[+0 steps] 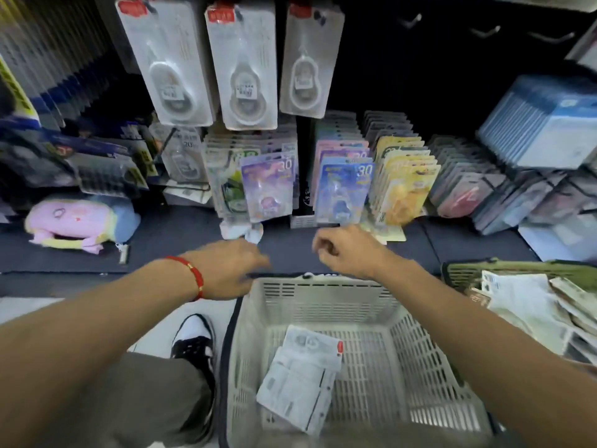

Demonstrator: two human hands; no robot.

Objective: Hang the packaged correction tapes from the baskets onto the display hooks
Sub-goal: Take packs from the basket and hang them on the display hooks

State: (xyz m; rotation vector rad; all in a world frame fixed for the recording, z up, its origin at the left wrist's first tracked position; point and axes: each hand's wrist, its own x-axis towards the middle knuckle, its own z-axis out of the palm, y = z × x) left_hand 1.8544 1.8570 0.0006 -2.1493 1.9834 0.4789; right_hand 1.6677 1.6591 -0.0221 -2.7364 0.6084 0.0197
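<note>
Two white packaged correction tapes (302,379) lie flat, overlapping, on the floor of a grey plastic basket (326,294), below three hanging packs (239,63) on display hooks.

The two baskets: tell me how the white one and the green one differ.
The white basket sits directly under both hands; the green basket lies off to the right, partly cut off. The white one holds only a couple of packages; the green one is piled with packs. Both have slotted plastic walls.
</note>
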